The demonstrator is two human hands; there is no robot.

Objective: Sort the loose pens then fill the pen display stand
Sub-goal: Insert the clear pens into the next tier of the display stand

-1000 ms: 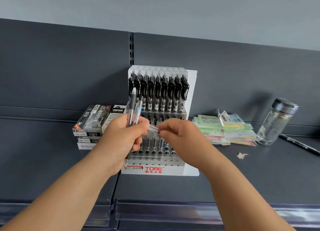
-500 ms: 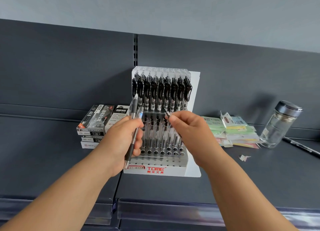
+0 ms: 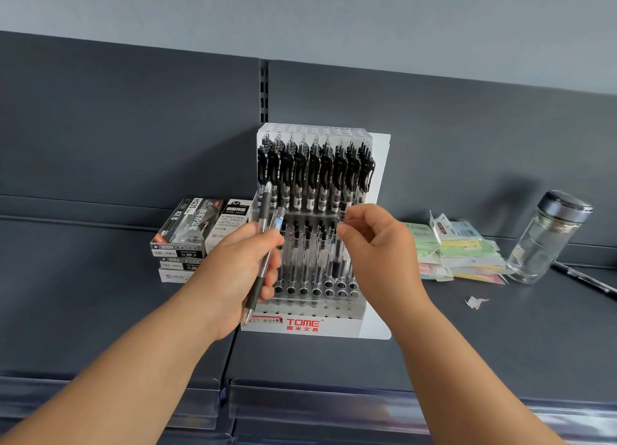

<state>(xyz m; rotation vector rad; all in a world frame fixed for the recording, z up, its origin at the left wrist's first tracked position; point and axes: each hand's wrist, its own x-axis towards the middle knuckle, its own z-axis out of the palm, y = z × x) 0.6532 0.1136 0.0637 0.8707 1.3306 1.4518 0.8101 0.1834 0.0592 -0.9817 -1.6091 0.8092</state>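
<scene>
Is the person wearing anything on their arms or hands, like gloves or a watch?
No. The left hand and the right hand are bare, with no gloves or rings to be seen. The left forearm and the right forearm are bare too: no sleeve, watch or bracelet shows up to the picture's edge.

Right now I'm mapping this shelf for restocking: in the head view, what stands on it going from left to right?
Going rightward: stacked pen boxes → pen display stand → sticky note packs → glass bottle.
</scene>
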